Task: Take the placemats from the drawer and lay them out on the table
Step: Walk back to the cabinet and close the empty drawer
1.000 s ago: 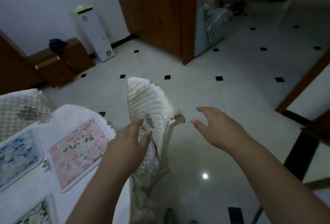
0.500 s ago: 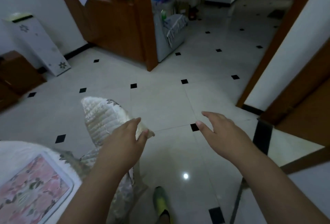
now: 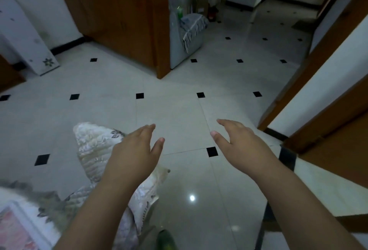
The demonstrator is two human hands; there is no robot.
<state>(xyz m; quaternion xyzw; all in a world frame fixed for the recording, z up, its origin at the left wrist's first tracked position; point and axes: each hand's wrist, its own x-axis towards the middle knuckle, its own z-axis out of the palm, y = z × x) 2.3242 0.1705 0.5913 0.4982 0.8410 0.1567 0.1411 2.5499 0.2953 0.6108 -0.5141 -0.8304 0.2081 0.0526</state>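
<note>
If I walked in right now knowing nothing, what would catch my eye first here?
Two bare hands stretched forward over the shiny tiled floor, the left hand and right hand both open and holding nothing. Just behind the left hand stands a quilted cream chair cover. At the bottom left corner peeks a pink floral placemat on the table.

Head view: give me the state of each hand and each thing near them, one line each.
Left hand: open, fingers straight, holds nothing.
Right hand: open, fingers spread, holds nothing.
Quilted cover: draped over a chair back, free of either hand.
Pink placemat: lies flat on the table, only a corner in view.
Table: cloth-covered, edge blurred.
</note>
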